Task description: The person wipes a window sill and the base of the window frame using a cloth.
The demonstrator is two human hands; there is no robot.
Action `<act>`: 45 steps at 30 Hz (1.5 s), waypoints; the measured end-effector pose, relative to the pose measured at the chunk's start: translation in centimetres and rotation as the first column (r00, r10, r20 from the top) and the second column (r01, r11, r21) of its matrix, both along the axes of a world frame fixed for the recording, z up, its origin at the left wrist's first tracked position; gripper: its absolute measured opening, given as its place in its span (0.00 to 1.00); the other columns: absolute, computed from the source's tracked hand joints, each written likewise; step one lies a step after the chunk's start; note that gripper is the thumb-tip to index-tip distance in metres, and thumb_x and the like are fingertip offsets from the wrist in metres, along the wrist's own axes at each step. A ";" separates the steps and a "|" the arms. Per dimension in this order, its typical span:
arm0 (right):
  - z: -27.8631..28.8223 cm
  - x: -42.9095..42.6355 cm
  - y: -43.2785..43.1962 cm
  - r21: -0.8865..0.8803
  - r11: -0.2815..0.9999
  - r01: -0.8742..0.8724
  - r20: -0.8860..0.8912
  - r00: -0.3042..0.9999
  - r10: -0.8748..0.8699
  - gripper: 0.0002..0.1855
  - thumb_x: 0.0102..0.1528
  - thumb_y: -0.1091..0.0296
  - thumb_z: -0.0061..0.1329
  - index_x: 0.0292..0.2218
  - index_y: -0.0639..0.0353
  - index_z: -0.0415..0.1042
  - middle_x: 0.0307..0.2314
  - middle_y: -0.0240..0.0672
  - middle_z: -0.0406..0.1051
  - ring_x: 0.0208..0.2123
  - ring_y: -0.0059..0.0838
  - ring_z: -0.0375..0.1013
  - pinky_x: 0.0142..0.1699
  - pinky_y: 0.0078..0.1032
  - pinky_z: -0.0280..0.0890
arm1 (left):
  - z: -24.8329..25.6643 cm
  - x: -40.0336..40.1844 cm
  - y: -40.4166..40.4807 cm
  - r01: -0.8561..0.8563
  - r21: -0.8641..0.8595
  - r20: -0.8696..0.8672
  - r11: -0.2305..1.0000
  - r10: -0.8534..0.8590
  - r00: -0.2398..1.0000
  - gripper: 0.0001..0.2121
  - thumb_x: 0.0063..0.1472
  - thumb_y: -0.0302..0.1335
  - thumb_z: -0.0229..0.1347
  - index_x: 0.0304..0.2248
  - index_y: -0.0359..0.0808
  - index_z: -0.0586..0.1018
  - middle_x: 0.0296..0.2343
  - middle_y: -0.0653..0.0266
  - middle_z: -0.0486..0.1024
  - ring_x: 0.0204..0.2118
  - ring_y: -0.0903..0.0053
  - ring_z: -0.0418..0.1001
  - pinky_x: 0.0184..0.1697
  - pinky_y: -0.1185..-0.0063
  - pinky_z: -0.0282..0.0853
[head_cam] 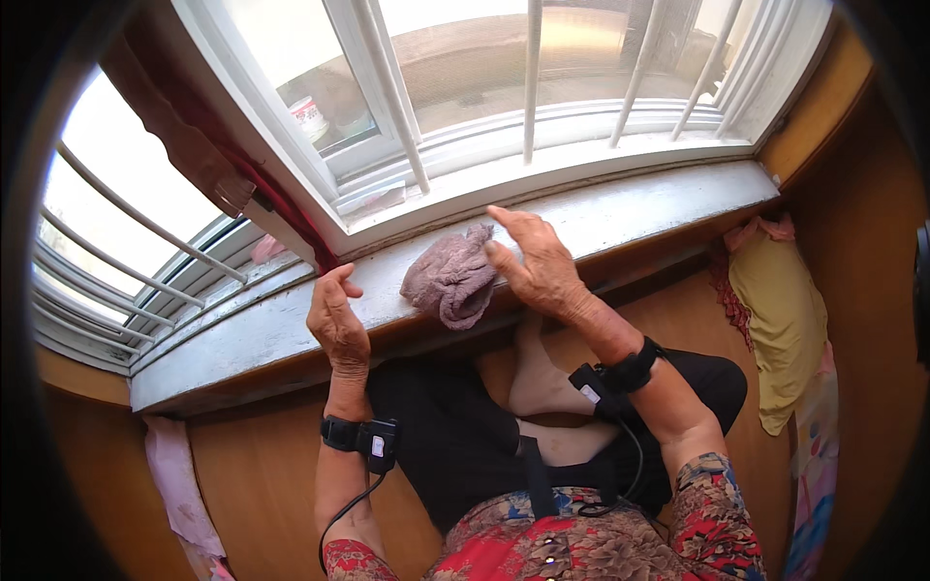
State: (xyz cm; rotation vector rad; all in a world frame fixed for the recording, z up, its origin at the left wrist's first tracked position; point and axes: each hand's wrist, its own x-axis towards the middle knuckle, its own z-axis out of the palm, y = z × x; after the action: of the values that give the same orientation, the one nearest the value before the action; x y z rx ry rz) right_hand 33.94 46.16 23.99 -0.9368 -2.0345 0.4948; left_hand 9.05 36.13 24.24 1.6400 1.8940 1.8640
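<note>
A crumpled mauve cloth [454,276] lies on the white painted windowsill [617,210], partly over its front edge. To its left, my left hand [338,316] is raised near the sill's edge with its fingers bent and nothing in it. My right hand [536,265] is just right of the cloth, thumb and fingers apart and pointing up and left. The thumb tip is close to the cloth; whether it touches cannot be told. Both forearms wear black straps with small devices and cables.
White bars [532,87] stand before the sliding window, with more bars [145,210] at the left window. A dark red curtain [290,207] hangs at the corner post. A yellow cloth [777,319] lies at the right, and a pale pink cloth [174,472] at the lower left.
</note>
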 end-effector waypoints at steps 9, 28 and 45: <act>-4.0 -6.0 -1.6 0.281 0.942 -0.181 0.277 0.955 0.101 0.17 0.48 0.56 0.51 0.37 0.57 0.71 0.41 0.44 0.65 0.50 0.47 0.60 0.55 0.46 0.53 | -4.8 -5.4 0.1 -0.201 -0.298 -0.179 0.933 0.152 0.972 0.24 0.67 0.36 0.41 0.14 0.32 0.67 0.10 0.64 0.62 0.14 0.77 0.58 0.21 0.75 0.54; -5.4 42.2 23.6 0.394 0.721 0.570 0.541 0.490 -0.683 0.16 0.57 0.64 0.40 0.44 0.60 0.70 0.41 0.41 0.70 0.47 0.42 0.64 0.54 0.37 0.53 | -7.3 -6.6 -0.9 -0.350 -0.198 -0.435 0.915 0.238 0.868 0.20 0.66 0.29 0.41 0.16 0.33 0.63 0.10 0.67 0.55 0.13 0.79 0.52 0.18 0.76 0.49; -6.0 13.1 3.0 0.326 0.929 0.178 0.318 0.904 -0.285 0.26 0.54 0.70 0.46 0.54 0.55 0.62 0.54 0.43 0.56 0.58 0.48 0.50 0.63 0.44 0.43 | -4.6 -2.7 -0.1 -0.346 -0.195 -0.318 0.918 0.275 0.908 0.24 0.66 0.38 0.37 0.15 0.36 0.69 0.10 0.62 0.64 0.14 0.68 0.65 0.21 0.76 0.59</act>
State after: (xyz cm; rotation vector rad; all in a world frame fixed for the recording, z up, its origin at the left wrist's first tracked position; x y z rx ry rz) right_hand 47.04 49.19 18.04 -1.1321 -2.1987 -0.1202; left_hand 6.34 36.07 19.64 1.6751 2.5243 1.4484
